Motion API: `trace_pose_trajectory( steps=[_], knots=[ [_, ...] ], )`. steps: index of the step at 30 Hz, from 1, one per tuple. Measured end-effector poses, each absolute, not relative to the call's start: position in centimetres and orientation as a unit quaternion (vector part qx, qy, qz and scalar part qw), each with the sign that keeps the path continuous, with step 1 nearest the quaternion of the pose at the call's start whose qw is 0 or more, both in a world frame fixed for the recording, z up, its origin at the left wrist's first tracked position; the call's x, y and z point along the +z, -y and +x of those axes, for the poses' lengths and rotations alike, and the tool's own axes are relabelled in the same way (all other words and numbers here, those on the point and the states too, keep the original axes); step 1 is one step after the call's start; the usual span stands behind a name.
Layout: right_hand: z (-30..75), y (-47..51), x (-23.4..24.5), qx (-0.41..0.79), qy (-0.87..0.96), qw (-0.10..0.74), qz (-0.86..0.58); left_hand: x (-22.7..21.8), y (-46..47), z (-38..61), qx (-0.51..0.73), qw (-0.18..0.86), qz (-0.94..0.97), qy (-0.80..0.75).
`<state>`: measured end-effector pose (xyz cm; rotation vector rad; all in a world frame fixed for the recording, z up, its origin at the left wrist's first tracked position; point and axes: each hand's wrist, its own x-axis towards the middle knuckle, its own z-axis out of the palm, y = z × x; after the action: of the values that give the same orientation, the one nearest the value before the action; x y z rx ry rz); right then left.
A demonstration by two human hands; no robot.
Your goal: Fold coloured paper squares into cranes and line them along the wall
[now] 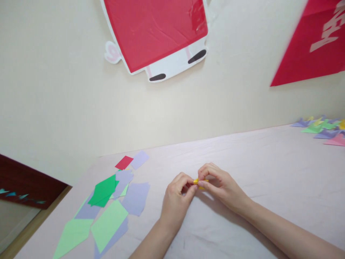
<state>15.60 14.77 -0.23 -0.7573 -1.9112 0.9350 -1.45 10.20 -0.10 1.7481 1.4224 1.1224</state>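
A small piece of folded yellow paper is held between both hands just above the pale cloth. My left hand pinches its left end between thumb and fingers. At the other end, the thumb and fingertips of my right hand are closed on the same paper. Most of the paper is covered by the fingers, so its full shape is hidden.
Loose paper sheets lie to the left: light green, dark green, lavender and red. Several folded paper pieces are grouped at the far right. A wall with red decorations stands behind the cloth-covered surface.
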Motion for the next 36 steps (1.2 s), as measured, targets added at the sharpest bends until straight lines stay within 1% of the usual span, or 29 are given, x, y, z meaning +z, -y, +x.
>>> trace_pose_trajectory(
  steps=[3, 6, 12, 16, 18, 22, 24, 33, 36],
  knots=[
    [15.6, -14.9, -0.3, 0.386, 0.754, 0.434, -0.307, -0.4, -10.4, -1.7, 0.448, 0.334, 0.629, -0.541],
    [15.6, -14.9, -0.4, 0.385, 0.755, 0.433, -0.307, -0.5, -10.5, -1.8, 0.469, 0.336, 0.619, -0.534],
    [15.4, -14.7, -0.5, 0.397, 0.744, 0.427, -0.327, -0.3, -10.4, -1.7, 0.471, 0.281, 0.644, -0.534],
    [15.2, -14.5, -0.6, 0.432, 0.733, 0.394, -0.347, -0.1, -10.4, -1.5, 0.462, 0.257, 0.659, -0.535],
    [15.1, -14.5, -0.6, 0.455, 0.721, 0.384, -0.354, -0.1, -10.3, -1.3, 0.464, 0.277, 0.650, -0.534],
    [15.3, -14.6, -0.5, 0.538, 0.655, 0.402, -0.348, -0.3, -10.5, -1.0, 0.450, 0.358, 0.617, -0.537],
    [15.4, -14.6, -0.6, 0.564, 0.632, 0.407, -0.341, -0.5, -10.6, -1.0, 0.447, 0.373, 0.605, -0.544],
    [15.1, -14.6, -0.8, 0.505, 0.663, 0.423, -0.356, -0.1, -10.3, -0.6, 0.453, 0.386, 0.601, -0.533],
    [15.1, -14.5, -0.8, 0.514, 0.656, 0.424, -0.353, 0.1, -10.3, -0.5, 0.451, 0.374, 0.606, -0.537]
  ],
)
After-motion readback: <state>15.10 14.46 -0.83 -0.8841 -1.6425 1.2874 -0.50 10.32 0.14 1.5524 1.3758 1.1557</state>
